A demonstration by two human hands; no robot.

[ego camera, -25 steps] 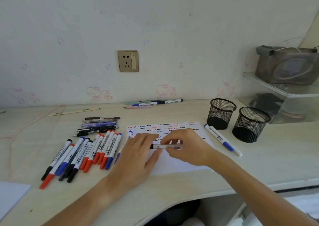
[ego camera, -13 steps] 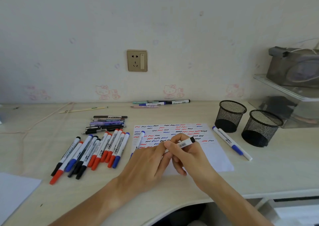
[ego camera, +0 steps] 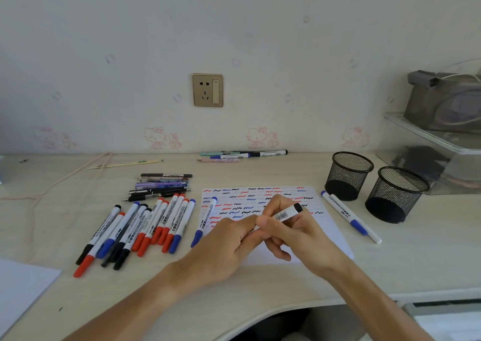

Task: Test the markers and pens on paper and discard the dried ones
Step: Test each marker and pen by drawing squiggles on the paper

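- White marker (ego camera: 285, 213) with a black end cap and a barcode label sits in our right hand (ego camera: 294, 230), thumb and fingers curled round the barrel, over the paper (ego camera: 330, 239) near the desk's (ego camera: 260, 286) front edge.
- Marker is tilted, black end up and to the right; its lower end is hidden between both hands.
- Our left hand (ego camera: 223, 247) has its fingers curled at that hidden lower end, touching the right hand. We can't tell exactly what it pinches.
- Paper lies mid-desk; its rear part is covered in red, blue and black squiggles.
- One blue-capped marker (ego camera: 205, 219) lies along the paper's left edge.
- Left of the paper: fanned row of markers (ego camera: 138, 231), caps red, blue and black, pointing toward the front-left.
- Behind that row: small stack of pens (ego camera: 161, 187), lying crosswise.
- At the rear edge by the wall: a few more pens (ego camera: 242, 155).
- Right of the paper: uncapped blue marker (ego camera: 350, 215), lying diagonally, just beside two black mesh cups (ego camera: 348, 175), (ego camera: 395, 195) near the right edge.
- Loose sheet (ego camera: 23, 286) at the front-left corner.
- Socket (ego camera: 207, 90) on the wall above the desk.
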